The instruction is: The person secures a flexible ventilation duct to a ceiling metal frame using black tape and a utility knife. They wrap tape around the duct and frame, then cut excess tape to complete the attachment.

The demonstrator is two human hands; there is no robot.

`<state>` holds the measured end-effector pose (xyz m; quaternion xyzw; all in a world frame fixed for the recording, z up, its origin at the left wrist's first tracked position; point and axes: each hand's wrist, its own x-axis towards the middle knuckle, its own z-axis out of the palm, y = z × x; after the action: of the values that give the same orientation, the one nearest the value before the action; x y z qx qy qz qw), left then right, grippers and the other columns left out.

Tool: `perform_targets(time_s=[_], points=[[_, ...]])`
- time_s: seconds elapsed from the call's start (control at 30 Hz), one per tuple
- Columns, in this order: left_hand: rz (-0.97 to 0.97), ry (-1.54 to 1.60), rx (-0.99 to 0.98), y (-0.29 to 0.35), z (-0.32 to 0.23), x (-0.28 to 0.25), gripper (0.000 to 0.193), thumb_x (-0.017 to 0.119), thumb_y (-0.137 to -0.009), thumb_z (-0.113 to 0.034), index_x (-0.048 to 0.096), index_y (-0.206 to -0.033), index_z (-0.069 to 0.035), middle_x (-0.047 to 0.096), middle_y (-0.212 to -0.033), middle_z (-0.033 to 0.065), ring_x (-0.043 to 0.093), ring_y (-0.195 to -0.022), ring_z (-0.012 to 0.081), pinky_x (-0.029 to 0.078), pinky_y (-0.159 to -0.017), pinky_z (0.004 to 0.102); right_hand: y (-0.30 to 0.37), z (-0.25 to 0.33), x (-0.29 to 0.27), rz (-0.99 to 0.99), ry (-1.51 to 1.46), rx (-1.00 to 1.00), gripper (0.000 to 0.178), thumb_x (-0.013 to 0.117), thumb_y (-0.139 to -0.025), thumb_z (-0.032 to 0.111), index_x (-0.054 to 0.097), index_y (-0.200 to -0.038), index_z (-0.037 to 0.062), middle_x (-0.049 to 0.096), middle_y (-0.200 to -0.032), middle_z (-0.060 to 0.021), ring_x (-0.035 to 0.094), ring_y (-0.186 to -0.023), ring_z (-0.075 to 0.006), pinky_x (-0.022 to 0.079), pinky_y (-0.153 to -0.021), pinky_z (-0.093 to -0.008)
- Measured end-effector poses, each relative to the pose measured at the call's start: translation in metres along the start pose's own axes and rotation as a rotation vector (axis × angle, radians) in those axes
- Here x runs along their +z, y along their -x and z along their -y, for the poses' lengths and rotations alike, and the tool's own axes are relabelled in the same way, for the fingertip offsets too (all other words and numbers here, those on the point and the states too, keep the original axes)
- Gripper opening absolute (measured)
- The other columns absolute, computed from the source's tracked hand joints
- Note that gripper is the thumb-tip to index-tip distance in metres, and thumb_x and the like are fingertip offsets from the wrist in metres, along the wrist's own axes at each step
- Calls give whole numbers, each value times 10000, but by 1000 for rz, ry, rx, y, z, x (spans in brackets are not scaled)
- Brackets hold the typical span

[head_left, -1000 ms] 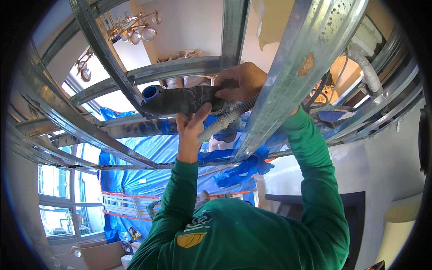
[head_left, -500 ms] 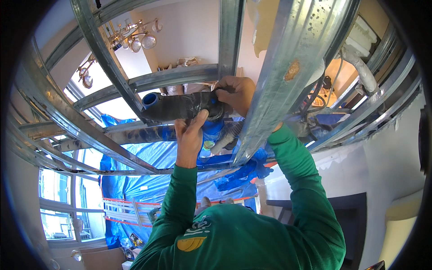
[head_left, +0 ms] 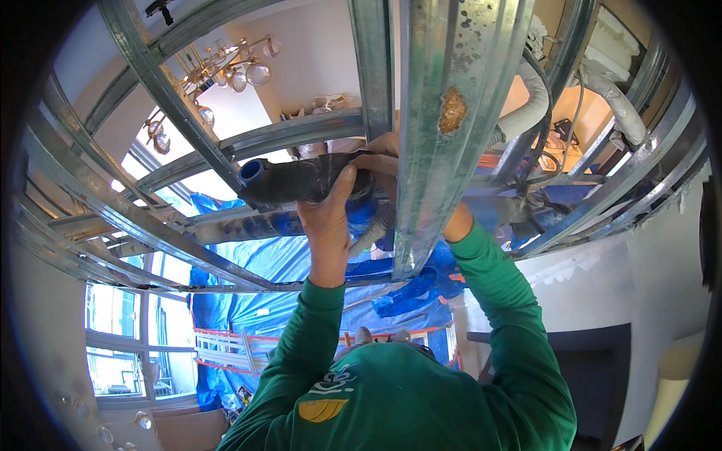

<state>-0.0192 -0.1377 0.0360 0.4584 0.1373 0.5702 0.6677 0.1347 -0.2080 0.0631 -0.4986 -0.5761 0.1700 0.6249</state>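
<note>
A blue pipe point(head_left: 251, 171) with an open end pointing up to the left is covered along its length by a black wrap point(head_left: 293, 180). My left hand point(head_left: 325, 222) grips the wrapped pipe from below, its thumb lying up along the near side. My right hand point(head_left: 382, 162) reaches behind a wide galvanized metal stud point(head_left: 429, 165). Its visible fingers are bent against the right end of the black wrap, while the rest of the hand is hidden by the stud. Just under the wrap, a blue pipe section point(head_left: 362, 216) shows beside a grey corrugated hose point(head_left: 376, 229).
Curved metal framing point(head_left: 293, 135) surrounds the pipe, with a long dusty pipe point(head_left: 256, 225) running below it. Right of the stud hang a flexible conduit point(head_left: 530, 101) and dark cables. Blue sheeting point(head_left: 278, 316) covers the floor far below. A lamp with glass globes point(head_left: 258, 74) hangs beyond.
The view has shifted, so the wide stud now covers more of my right hand. My left hand has moved up and right along the wrap, closer to my right fingers.
</note>
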Motion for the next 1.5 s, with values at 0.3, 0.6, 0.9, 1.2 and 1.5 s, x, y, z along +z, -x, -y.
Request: perform_targets(time_s=[0.3, 0.6, 0.9, 1.2, 1.5], points=[[-29, -126, -47, 3, -10, 3, 599, 797, -990, -47, 573, -1543, -1, 746, -1278, 79, 700, -1126, 153, 538, -1041, 319, -12, 4, -15, 102, 226, -287, 409, 823, -972, 93, 746, -1373, 63, 784, -1216, -133, 769, -966, -245, 619, -844, -364], [169, 78, -47, 7, -16, -3, 308, 734, -1041, -65, 709, -1337, 15, 774, -1247, 103, 748, -1127, 188, 578, -1037, 373, -69, 9, -36, 507, 470, -567, 461, 766, -1044, 231, 712, -1477, 84, 816, -1121, -212, 804, -920, -291, 632, -857, -389], [108, -101, -59, 2, -13, -15, 326, 782, -981, -34, 711, -1296, 4, 735, -1177, 47, 692, -1044, 132, 562, -951, 324, -69, 42, -15, 533, 960, -643, 360, 726, -1040, 235, 743, -1372, 97, 787, -1052, -209, 761, -823, -343, 628, -725, -464], [81, -200, -121, 7, -17, -21, 193, 800, -999, -103, 738, -1177, -61, 716, -1064, 10, 680, -974, 122, 553, -912, 318, -72, -3, 5, 281, 771, -542, 148, 676, -1042, 151, 735, -1091, 24, 739, -991, -180, 749, -950, -394, 599, -839, -492], [-72, 53, -64, 7, -12, 8, 318, 793, -1029, -147, 730, -1319, -32, 795, -1164, 76, 730, -1110, 159, 548, -1016, 357, -43, -7, -22, 281, 311, -455, 224, 717, -1027, 147, 774, -1198, 13, 787, -1096, -171, 768, -1031, -332, 605, -920, -443]])
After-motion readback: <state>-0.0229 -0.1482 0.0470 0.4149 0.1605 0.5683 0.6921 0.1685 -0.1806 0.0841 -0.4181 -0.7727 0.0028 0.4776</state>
